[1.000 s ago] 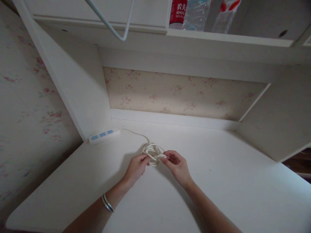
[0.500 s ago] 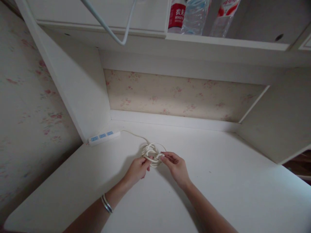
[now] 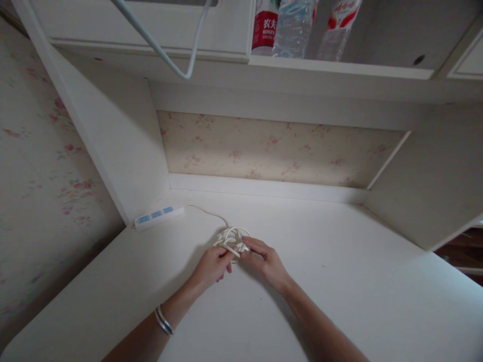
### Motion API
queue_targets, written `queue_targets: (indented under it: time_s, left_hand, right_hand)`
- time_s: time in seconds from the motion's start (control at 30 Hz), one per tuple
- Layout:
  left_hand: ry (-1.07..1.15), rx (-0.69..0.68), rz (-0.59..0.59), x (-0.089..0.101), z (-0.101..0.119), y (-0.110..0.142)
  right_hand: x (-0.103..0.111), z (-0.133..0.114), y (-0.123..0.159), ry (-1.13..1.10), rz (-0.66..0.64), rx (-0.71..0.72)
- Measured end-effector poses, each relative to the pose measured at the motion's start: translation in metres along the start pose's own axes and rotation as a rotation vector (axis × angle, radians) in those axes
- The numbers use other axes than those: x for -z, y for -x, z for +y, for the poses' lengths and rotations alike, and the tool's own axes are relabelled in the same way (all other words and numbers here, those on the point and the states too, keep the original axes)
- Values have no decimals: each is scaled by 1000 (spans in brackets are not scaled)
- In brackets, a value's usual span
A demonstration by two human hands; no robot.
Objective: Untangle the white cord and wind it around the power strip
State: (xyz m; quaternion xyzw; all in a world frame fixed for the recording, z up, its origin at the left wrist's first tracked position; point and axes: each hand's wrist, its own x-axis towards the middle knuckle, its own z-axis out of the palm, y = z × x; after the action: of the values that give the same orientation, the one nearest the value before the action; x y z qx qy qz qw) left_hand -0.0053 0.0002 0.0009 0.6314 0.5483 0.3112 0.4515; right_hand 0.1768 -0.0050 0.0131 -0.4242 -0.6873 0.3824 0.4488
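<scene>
A white power cord (image 3: 231, 234) is gathered in a loose coil over the desk. My left hand (image 3: 213, 264) is closed on the near left side of the coil, thumb on top. At the coil's right side, my right hand (image 3: 266, 260) pinches the cord's white plug (image 3: 243, 247) between thumb and fingers, and its metal prongs seem to show. From the coil, a single run of cord leads back left to a white power strip (image 3: 159, 217) with blue socket faces, which lies at the desk's left edge.
The white desk (image 3: 324, 301) has an upright side panel (image 3: 116, 136) at the left. Overhead, a shelf (image 3: 339, 68) holds several plastic bottles (image 3: 292, 30). A pale bent tube (image 3: 162, 48) hangs in front of the cabinet at upper left.
My right hand has shifted slightly left and closer to my left hand, bringing the plug in against the coil. The camera view has moved a little. The power strip stays put.
</scene>
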Motion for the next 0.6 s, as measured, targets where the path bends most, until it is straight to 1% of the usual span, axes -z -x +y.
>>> queue_targets:
  time_s: [0.07, 0.17, 0.2, 0.27, 0.33, 0.43, 0.6]
  left_hand:
    - [-17, -14, 9, 1, 1, 0]
    - [-26, -43, 36, 1, 1, -1]
    - [-28, -57, 49, 1, 1, -1]
    - [-41, -99, 79, 0, 0, -3]
    - [-55, -146, 104, -1, -1, -4]
    - [-59, -176, 117, -2, -4, -5]
    - [-109, -211, 140, -2, -3, -5]
  right_hand:
    - [-3, 2, 0, 100, 30, 76]
    - [-9, 3, 3, 316, 162, 214]
    - [-11, 2, 4, 393, 186, 267]
    - [-14, -1, 7, 526, 179, 375]
    - [-16, -4, 9, 616, 139, 456]
    - [-18, -7, 10, 689, 123, 489]
    - [-21, -11, 10, 776, 119, 466]
